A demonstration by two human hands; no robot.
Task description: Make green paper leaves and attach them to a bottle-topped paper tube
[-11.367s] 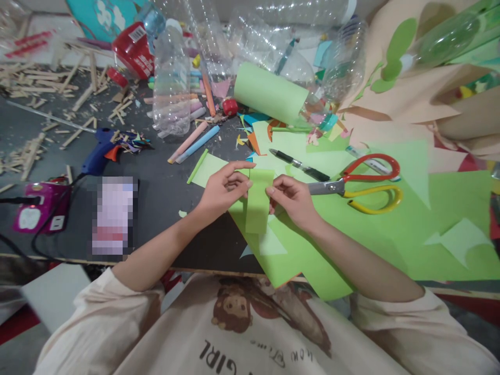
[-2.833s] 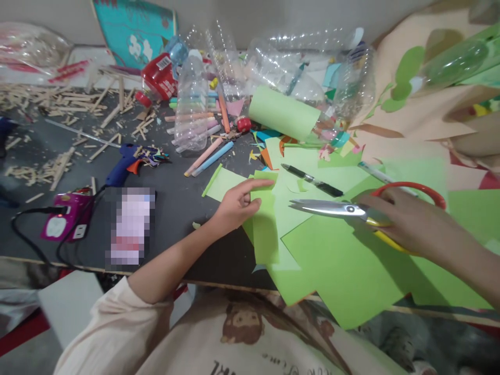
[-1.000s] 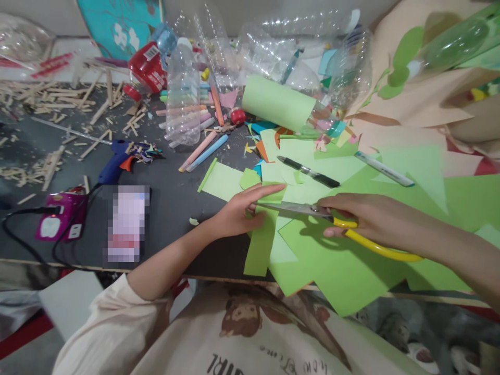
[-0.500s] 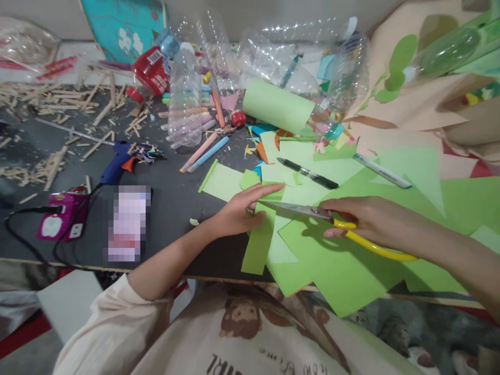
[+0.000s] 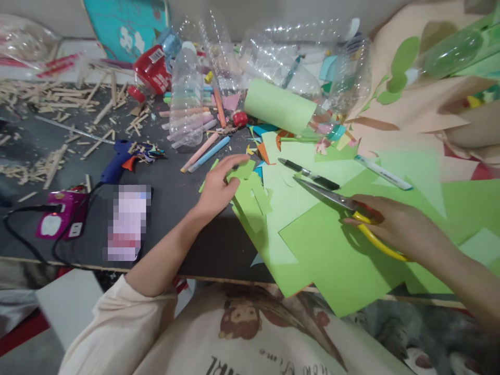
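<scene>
My right hand (image 5: 390, 221) holds a pair of scissors (image 5: 328, 195) by its yellow handles, fingers wrapped round them. The blades look closed and point left over pale green paper (image 5: 289, 224). My left hand (image 5: 219, 185) is above the left side of the paper pile, thumb and fingers apart and curved. Small bright green paper pieces (image 5: 253, 195) lie right beside its fingertips; I see none gripped. A black pen (image 5: 308, 174) lies on the paper just beyond the scissors. Large bright green sheets (image 5: 332, 260) spread beneath my right hand.
A glue gun (image 5: 119, 161), a purple box with a cable (image 5: 60, 213) and a blurred phone (image 5: 127, 224) lie left. Clear plastic bottles (image 5: 187, 99), a green paper-wrapped bottle (image 5: 279, 107) and chalk-like sticks (image 5: 209, 153) are behind. A white pen (image 5: 385, 172) lies right.
My left hand has moved left and away, letting go of the green paper strip it held. The scissors have moved right, off the strip, and their blades have come together.
</scene>
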